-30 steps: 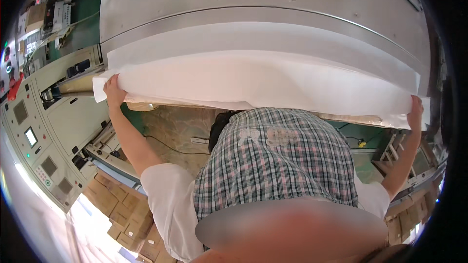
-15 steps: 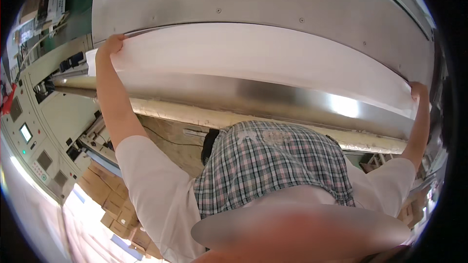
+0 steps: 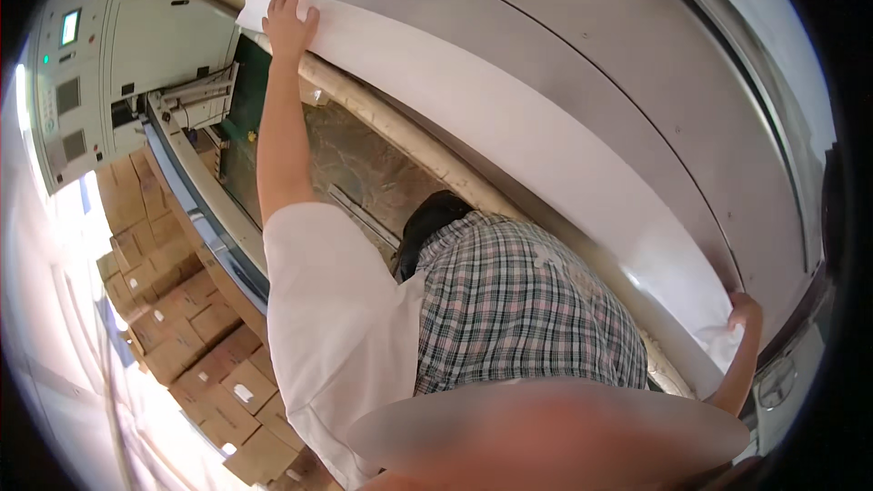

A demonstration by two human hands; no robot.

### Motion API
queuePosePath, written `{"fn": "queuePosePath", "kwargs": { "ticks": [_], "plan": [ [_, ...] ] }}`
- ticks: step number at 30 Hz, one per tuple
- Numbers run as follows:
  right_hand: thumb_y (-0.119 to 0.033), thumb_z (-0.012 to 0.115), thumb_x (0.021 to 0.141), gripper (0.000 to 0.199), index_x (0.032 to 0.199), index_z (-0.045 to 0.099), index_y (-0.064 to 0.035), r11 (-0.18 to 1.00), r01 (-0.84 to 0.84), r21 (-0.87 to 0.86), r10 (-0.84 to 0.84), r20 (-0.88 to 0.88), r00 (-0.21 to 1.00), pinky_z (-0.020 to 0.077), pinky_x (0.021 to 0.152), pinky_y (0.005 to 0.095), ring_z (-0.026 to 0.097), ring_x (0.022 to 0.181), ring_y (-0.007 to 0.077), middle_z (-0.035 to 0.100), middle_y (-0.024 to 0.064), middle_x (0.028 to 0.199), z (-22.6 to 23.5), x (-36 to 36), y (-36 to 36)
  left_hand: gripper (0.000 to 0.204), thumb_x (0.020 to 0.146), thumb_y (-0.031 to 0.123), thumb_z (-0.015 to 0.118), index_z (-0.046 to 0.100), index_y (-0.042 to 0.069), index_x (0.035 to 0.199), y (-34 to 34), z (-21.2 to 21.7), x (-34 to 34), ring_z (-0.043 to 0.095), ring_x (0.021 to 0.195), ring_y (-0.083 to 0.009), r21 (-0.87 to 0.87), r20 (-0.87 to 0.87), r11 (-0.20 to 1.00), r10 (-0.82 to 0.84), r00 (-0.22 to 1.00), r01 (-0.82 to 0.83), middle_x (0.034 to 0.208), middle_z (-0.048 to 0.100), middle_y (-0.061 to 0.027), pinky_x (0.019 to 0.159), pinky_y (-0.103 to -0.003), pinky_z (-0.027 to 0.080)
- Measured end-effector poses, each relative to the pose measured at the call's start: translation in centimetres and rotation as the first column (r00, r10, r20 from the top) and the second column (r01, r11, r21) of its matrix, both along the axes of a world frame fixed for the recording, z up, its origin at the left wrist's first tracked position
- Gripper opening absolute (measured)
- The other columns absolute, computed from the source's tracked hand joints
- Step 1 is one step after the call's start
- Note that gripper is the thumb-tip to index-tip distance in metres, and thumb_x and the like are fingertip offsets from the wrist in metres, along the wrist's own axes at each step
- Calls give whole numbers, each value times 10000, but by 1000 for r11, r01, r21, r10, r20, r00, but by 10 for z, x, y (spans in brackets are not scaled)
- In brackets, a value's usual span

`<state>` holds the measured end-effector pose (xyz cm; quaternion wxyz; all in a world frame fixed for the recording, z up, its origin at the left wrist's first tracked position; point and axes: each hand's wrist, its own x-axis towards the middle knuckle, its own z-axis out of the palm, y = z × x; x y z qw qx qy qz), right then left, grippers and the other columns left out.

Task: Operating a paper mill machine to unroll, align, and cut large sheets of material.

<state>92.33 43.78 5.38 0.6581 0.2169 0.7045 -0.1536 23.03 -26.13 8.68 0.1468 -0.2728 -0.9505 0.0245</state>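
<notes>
A long white strip of sheet material (image 3: 473, 95), cloth or paper I cannot tell, stretches across the smooth metal bed of a machine. My left hand (image 3: 289, 29) rests on its far left end, fingers spread and thumb apart. At the near right end, my right hand (image 3: 746, 311) has its fingers closed on the strip, which is crumpled there. Beyond the strip is a grey metal panel (image 3: 637, 64) with small screws. A pale roller-like bar (image 3: 391, 132) runs along the near edge of the bed, close to my checked apron (image 3: 527, 309).
A light control cabinet (image 3: 86, 64) with a small lit screen stands at the left. Many cardboard boxes (image 3: 182, 309) are stacked at the lower left, beside a blue-edged rail (image 3: 205, 227). The floor (image 3: 355, 164) shows between the rail and the bar.
The view has turned, so the strip now slants down to the right. The strip has come away from the panel's edge toward me. My left hand's fingers have spread; the strip's right end is crumpled.
</notes>
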Motion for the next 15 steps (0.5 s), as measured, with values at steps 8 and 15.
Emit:
{"fn": "queuePosePath", "kwargs": {
  "ticks": [8,15],
  "plan": [
    [-130,745,462,466,887,582,-31,922,-70,-380,-16,-219,975,457,684,314,562,753,210,607,99,822,41,-206,-180,282,755,220,617,594,75,996,-2,-20,74,449,1066,-425,598,-228,787,-11,974,149,1080,553,-201,921,-470,335],
    [-174,626,691,405,1052,522,-20,630,134,-765,-589,-357,725,424,739,270,508,847,129,556,51,947,-2,-310,-308,242,801,222,568,611,76,990,-18,-25,70,458,1070,-396,616,-265,776,41,963,136,1038,577,-191,916,-442,353]
  ]
}}
